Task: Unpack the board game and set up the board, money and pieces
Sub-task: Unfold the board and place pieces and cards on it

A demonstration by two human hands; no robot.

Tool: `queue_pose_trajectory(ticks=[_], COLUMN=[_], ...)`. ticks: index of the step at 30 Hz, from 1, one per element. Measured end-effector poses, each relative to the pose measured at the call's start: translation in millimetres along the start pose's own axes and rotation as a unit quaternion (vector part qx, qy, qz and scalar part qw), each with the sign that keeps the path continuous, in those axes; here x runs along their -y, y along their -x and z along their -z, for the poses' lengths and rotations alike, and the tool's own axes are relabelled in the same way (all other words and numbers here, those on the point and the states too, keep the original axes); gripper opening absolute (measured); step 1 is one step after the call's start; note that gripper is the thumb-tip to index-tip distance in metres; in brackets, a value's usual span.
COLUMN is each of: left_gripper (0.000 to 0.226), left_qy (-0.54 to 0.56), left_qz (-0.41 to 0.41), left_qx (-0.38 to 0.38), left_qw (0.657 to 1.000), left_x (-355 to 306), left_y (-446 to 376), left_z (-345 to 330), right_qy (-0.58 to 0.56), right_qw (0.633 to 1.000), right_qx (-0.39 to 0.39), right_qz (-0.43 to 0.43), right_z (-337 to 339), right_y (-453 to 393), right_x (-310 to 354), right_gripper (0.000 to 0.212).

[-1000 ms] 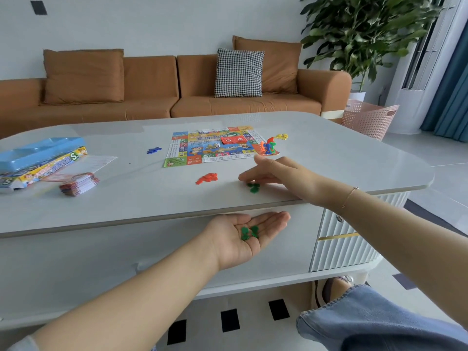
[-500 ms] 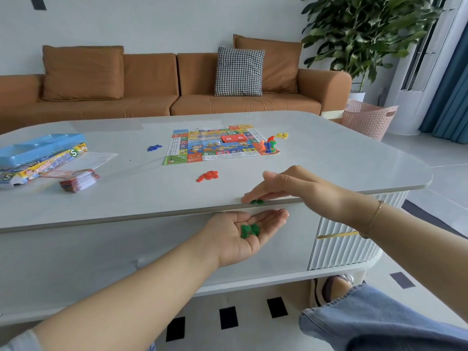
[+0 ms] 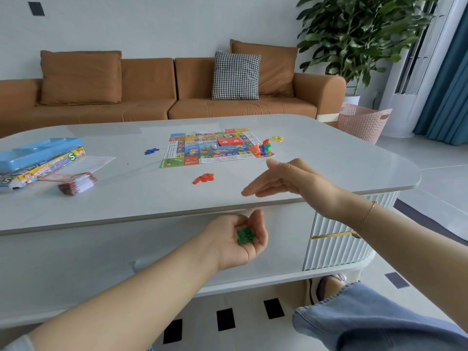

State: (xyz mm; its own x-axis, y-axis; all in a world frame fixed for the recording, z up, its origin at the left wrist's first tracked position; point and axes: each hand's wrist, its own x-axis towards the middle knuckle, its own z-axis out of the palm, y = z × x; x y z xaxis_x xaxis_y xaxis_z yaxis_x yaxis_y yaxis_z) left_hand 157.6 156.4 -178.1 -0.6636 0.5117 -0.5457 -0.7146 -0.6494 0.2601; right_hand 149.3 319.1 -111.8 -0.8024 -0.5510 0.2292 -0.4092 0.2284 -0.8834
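1. Green pieces (image 3: 245, 235) lie in the cupped left hand (image 3: 240, 239), below the tabletop (image 3: 126, 198) edge, fingers curling around them.
2. Right hand (image 3: 291, 182) hovers over the tabletop, fingers extended, holding nothing.
3. Board (image 3: 212, 148), red pieces (image 3: 203, 178) and money stack (image 3: 78, 183) lie on the tabletop.

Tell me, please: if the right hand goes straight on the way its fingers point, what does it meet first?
The right hand points left, just above the table near its front edge. That way looks free; the red pieces lie farther back, so it probably passes them, though depth is unclear.
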Motion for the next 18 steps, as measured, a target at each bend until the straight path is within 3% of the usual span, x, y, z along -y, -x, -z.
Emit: queue_pose_trajectory(ticks=[2,6,11,18], left_gripper=[0.028,0.032,0.038,0.042], left_qy=[-0.027,-0.056,-0.068,-0.093], left_qz=[0.020,0.031,-0.064,-0.193], left_qx=[-0.030,-0.012,-0.015,-0.026], left_qw=[0.999,0.998,0.996,0.976], left_x=[-1.1,-3.9,-5.7,8.6], left_y=[2.2,24.2,67.2,122.0], left_z=[1.5,-4.1,-20.7,-42.7], right_qy=[-0.033,-0.080,-0.092,-0.018], right_qw=[0.998,0.987,0.979,0.986], right_qx=[-0.054,-0.134,-0.181,-0.158], right_qz=[0.007,0.029,0.027,-0.040], right_z=[1.7,3.5,-0.4,-16.9], right_y=[-2.1,-5.9,-8.3,2.0], right_x=[0.7,7.2,30.7,76.5], right_gripper=[0.059,0.059,0.056,0.035])
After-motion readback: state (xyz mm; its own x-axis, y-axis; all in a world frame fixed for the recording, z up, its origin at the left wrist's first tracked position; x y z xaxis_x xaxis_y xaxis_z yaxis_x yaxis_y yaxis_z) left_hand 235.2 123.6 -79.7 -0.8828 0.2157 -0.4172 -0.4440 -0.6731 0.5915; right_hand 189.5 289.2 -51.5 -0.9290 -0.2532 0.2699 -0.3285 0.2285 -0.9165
